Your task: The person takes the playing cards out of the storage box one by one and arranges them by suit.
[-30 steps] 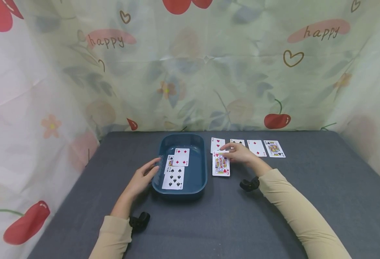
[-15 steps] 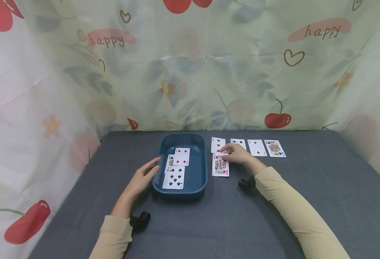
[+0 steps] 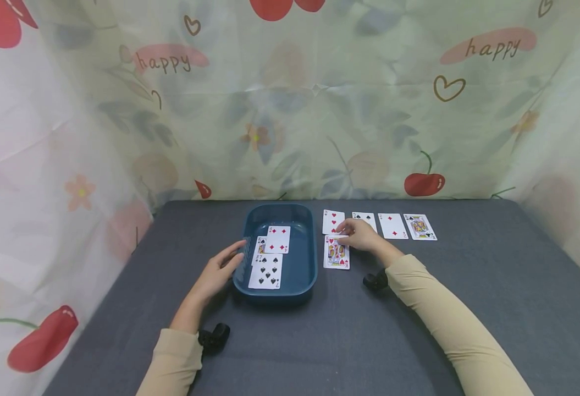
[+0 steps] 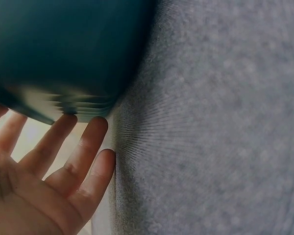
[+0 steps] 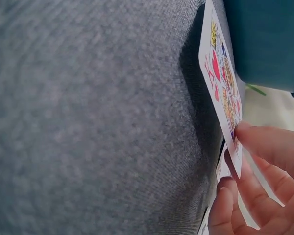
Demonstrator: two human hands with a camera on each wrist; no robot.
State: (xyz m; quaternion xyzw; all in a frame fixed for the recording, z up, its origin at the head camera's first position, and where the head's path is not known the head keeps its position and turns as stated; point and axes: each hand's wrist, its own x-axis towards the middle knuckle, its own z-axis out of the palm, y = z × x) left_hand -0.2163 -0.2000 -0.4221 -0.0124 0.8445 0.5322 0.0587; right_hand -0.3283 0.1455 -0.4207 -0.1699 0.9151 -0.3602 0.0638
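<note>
My right hand [image 3: 363,235] pinches a king of hearts [image 3: 336,256] by its far edge, just right of the blue tray [image 3: 311,264]. In the right wrist view the thumb lies on the face of the card [image 5: 224,88] and fingers are behind it; the card stands tilted above the cloth, casting a shadow. My left hand [image 3: 214,275] has its fingers extended at the tray's left side, fingertips right at the wall [image 4: 68,49]. Inside the tray lie a four of diamonds [image 3: 277,240], a seven of spades [image 3: 266,273] and a partly covered king [image 3: 259,248].
Behind the right hand runs a row of face-up cards: a three of hearts [image 3: 332,220], a partly hidden spade card [image 3: 366,218], a two of diamonds [image 3: 392,226] and a black court card [image 3: 420,227]. A grey cloth [image 3: 329,352] covers the table; a printed curtain [image 3: 314,110] stands behind.
The king of hearts has shifted slightly, its far edge now lower in the head view, just below the three of hearts. The right forearm has moved a little left. The left hand has stayed put.
</note>
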